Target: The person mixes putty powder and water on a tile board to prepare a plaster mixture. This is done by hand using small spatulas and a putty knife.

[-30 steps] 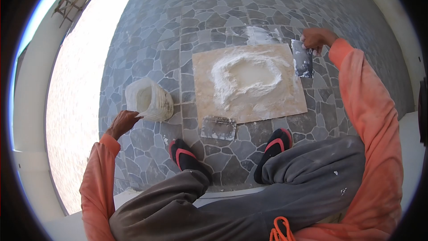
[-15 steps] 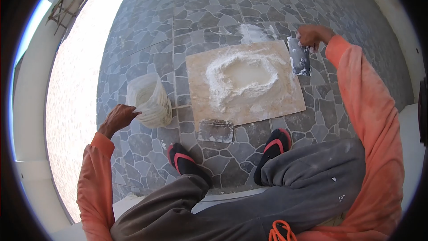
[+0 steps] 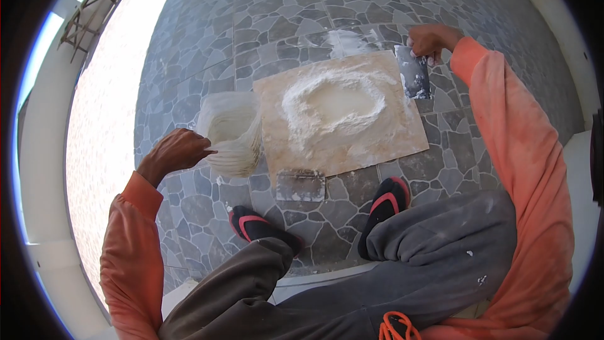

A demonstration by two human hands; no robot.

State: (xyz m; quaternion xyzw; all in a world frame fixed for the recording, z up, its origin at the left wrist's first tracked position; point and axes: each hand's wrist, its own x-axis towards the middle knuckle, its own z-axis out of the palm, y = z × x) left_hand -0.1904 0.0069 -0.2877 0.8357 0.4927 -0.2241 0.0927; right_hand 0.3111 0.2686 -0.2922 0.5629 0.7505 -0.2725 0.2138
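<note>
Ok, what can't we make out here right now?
Head view:
- How the right hand grips the dark blade: the hand covers it.
- Underside of the plastic bag: hidden by its own sides.
- Black object, far right: cut off by the lens edge.
- Detail in the sunlit paving: washed out by glare.
</note>
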